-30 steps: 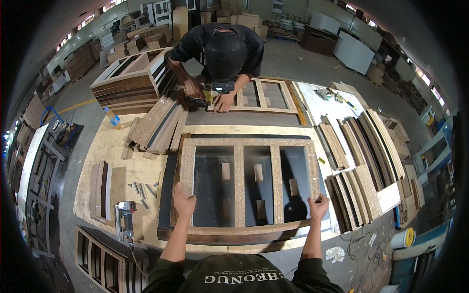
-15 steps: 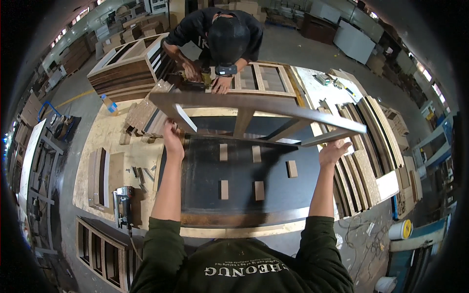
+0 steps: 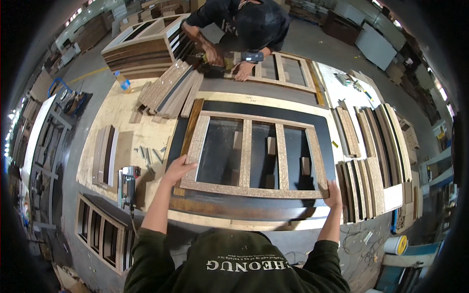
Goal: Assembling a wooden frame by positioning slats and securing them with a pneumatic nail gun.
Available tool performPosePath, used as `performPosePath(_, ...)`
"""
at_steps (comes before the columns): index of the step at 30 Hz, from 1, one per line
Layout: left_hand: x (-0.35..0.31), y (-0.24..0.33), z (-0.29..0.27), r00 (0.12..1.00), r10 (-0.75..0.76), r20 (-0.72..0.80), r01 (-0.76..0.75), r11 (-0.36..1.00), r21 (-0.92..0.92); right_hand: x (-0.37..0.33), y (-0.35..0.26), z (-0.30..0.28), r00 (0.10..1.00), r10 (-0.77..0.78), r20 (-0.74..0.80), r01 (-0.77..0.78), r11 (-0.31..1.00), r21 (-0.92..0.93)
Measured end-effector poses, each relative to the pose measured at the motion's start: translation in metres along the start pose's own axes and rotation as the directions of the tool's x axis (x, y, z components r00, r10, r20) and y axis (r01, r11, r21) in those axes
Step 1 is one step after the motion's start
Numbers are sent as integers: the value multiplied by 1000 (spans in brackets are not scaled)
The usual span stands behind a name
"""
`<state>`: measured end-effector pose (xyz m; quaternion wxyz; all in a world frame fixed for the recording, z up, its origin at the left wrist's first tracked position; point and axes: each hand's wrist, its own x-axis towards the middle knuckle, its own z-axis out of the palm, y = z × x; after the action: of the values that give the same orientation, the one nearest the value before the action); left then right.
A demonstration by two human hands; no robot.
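Note:
A rectangular wooden frame (image 3: 254, 192) with two inner crossbars lies low over a black board (image 3: 320, 121), tilted slightly. Whether it rests fully on the board I cannot tell. My left hand (image 3: 177, 170) grips its left side near the front corner, and my right hand (image 3: 334, 194) holds the front right corner. Through the openings several small wooden blocks show on the board, among them one block (image 3: 271, 145) in the middle opening and another block (image 3: 305, 166) in the right one. The fingers under the frame are partly hidden.
Across the table a co-worker (image 3: 259, 27) bends over another frame (image 3: 288, 73) with a power tool. A nail gun (image 3: 129, 188) with a hose lies at the left, near loose metal strips (image 3: 148, 154). Stacked boards (image 3: 364, 188) stand at right; plank pieces (image 3: 171, 90) lie far left.
The frame has come down from a raised, upright tilt to lie nearly flat over the black board. Both hands have moved lower and nearer to me with it. My view has shifted slightly.

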<state>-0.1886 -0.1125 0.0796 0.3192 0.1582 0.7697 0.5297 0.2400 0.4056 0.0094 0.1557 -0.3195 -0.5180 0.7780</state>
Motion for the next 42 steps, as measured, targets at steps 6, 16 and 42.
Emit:
performPosePath(6, -15, 18, 63, 957, 101, -270, 172, 553, 815, -2, -22, 83, 934, -17, -357, -262, 645, -717)
performPosePath(16, -6, -53, 79, 828, 475, -298, -64, 608, 791, -3, 0, 96, 860, -372, -350, -208, 371, -905)
performPosePath(42, -36, -44, 73, 842, 396, -367, 46, 625, 780, -1, -22, 106, 918, -190, -349, -271, 341, -900)
